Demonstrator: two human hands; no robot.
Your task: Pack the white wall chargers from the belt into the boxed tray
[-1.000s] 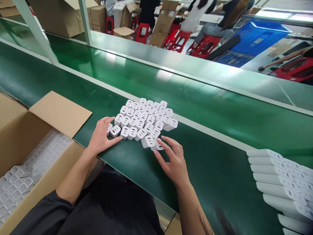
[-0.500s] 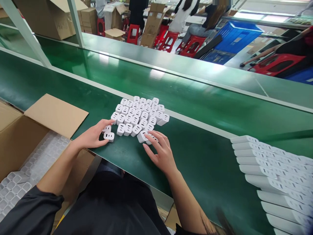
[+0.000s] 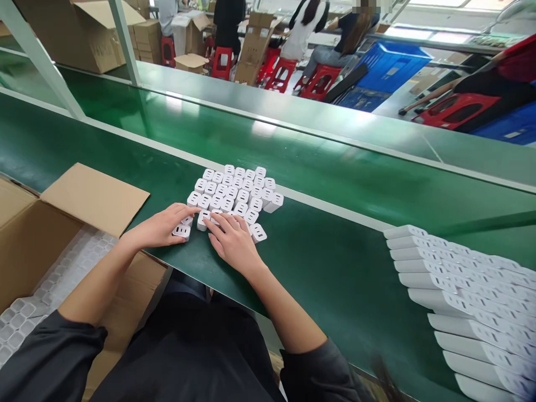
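Several white blocks with dark slots (image 3: 231, 191) stand in a loose cluster on the green work surface (image 3: 335, 251). At the cluster's left, my left hand (image 3: 161, 228) is spread, its index fingertip near the blocks and its thumb by a separate white block (image 3: 181, 231). My right hand (image 3: 235, 243) lies over the cluster's front row with fingers extended, covering some blocks. One tilted block (image 3: 258, 233) sits just right of its fingers. Neither hand is wrapped round a block.
Stacked rows of white blocks (image 3: 473, 279) stand at the right. An open cardboard box (image 3: 37, 245) with clear plastic trays (image 3: 69, 268) is at the left, its flap (image 3: 96, 195) over the surface edge. Beyond the bench, people sit on red stools (image 3: 281, 75) near blue crates (image 3: 387, 64).
My right hand has moved left, from the cluster's front right corner onto its front row. My left hand has shifted slightly, its index finger reaching further right. The whole view has shifted a little.
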